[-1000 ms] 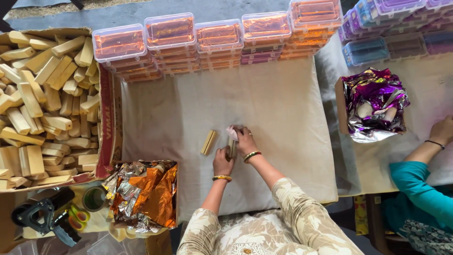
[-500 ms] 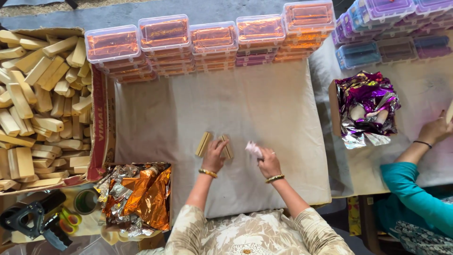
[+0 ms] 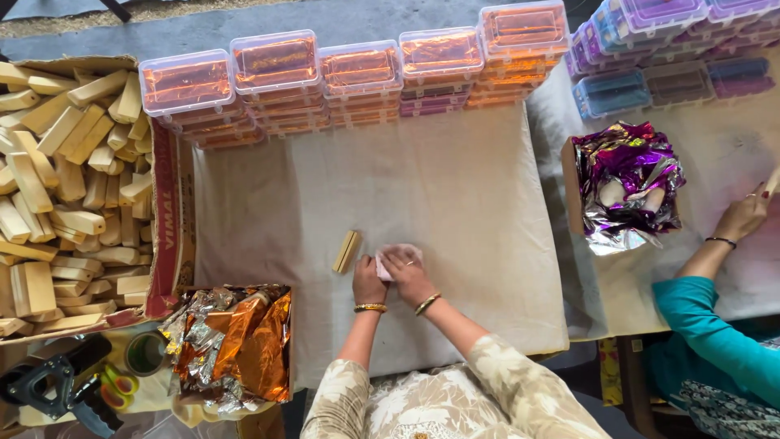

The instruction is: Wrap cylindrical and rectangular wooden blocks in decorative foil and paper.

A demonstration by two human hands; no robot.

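Both hands sit close together on the cloth [image 3: 455,187] in front of the person; the left hand [image 3: 367,281] lies with fingers curled beside a small pale pink wrapper [image 3: 396,256], and the right hand [image 3: 409,275] presses down on that wrapper with fingers bent over it (whether anything lies inside it cannot be told). Each wrist wears a gold bangle; the sleeves are cream with a floral print.

Just left of the hands, apart from them, a tan bar [image 3: 346,251] lies tilted on the cloth. Further left an open carton [image 3: 172,213] is heaped with many more bars of the same tan colour; below it, near the person's left elbow, a heap of orange foil [image 3: 244,341] sits crumpled. Beside that, at the corner, lie a black tool [image 3: 49,386] and a roll of tape [image 3: 146,353].

Along the far edge of the cloth stands a row of stacked clear boxes [image 3: 357,77] with orange contents; more stacks, purple and blue, stand to the right [image 3: 658,57].

On the right a box of purple foil [image 3: 626,183] rests on the neighbouring cloth; another person's hand [image 3: 741,215], on a teal-sleeved arm, reaches onto that surface, well apart from the pink wrapper.
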